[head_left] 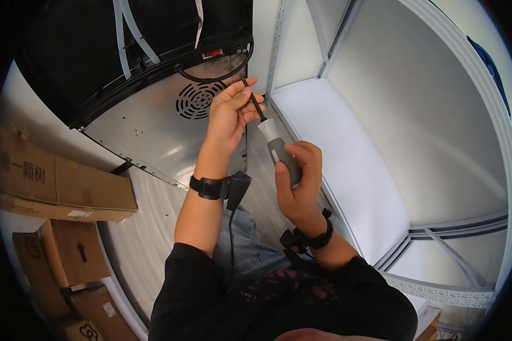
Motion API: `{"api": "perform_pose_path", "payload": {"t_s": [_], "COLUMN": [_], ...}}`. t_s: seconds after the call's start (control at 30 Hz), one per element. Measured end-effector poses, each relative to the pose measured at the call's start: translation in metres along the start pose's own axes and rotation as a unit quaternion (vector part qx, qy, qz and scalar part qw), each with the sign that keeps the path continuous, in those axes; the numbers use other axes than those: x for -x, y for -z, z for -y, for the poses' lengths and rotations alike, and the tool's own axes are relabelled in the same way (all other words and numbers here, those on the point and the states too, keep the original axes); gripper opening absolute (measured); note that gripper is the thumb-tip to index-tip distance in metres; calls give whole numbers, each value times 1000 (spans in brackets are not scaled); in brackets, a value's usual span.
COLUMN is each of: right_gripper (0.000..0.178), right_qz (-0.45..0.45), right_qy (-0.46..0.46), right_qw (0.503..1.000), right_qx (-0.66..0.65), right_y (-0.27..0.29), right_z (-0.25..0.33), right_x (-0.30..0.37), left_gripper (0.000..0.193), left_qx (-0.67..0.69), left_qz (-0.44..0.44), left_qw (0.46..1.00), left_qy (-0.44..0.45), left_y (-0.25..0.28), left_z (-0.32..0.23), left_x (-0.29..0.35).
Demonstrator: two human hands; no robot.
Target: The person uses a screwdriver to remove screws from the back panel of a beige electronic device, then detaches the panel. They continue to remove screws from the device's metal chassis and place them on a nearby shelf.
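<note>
Black T-shirt (375, 301) fabric fills the lower edge, closest to the camera, with pale blue jeans (247, 244) showing beyond it. From its sleeves the two forearms reach forward. The right hand (303, 184) grasps the thick grey handle of a screwdriver (277, 150), thumb on one side and fingers curled over the other. The left hand (228, 113) pinches the dark shaft (257, 105) near its far end, the other fingers loosely bent beside it. The screwdriver slants up and to the left, its tip at the upper right corner of a metal panel (148, 139); whether it sits in a screw is too small to tell.

Each wrist wears a black strap with a small device, and a thin cord (231, 238) hangs from the left one. Just left of the left hand, the panel has a round slotted vent (201, 100). Above this, a black cable (210, 79) loops below a red switch (213, 53) on a black appliance housing (74, 74), over which two pale tubes (119, 42) hang.

To the right stands a white-panelled metal frame (275, 51); to the left, cardboard boxes (91, 187) are stacked beside the wood-look floor (148, 227).
</note>
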State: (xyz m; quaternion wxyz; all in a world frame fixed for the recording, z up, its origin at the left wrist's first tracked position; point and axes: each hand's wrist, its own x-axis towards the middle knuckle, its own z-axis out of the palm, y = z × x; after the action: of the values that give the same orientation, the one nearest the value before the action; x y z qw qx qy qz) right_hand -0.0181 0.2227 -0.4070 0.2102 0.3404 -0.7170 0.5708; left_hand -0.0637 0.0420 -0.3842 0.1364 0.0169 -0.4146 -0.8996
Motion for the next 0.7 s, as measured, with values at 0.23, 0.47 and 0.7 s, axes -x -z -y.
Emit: {"api": "perform_pose_path", "payload": {"t_s": [0.23,0.47,0.7], "right_gripper": [49,50,47], "right_qz": [33,126,156], "right_qy": [52,-352,-416], "right_qw": [995,814,777], "right_qx": [84,-445,-446], "right_y": [-3,3,3], "right_z": [8,6,6], "right_x": [-2,-3,-11], "left_gripper": [31,30,30], "left_qx": [-100,-88,-95], "left_qz": [-13,-13,-31], "left_qw": [995,996,995], "left_qy": [-14,0,18], "left_y": [6,7,1], "left_z": [3,-2,-8], "left_x": [-1,-4,0]}}
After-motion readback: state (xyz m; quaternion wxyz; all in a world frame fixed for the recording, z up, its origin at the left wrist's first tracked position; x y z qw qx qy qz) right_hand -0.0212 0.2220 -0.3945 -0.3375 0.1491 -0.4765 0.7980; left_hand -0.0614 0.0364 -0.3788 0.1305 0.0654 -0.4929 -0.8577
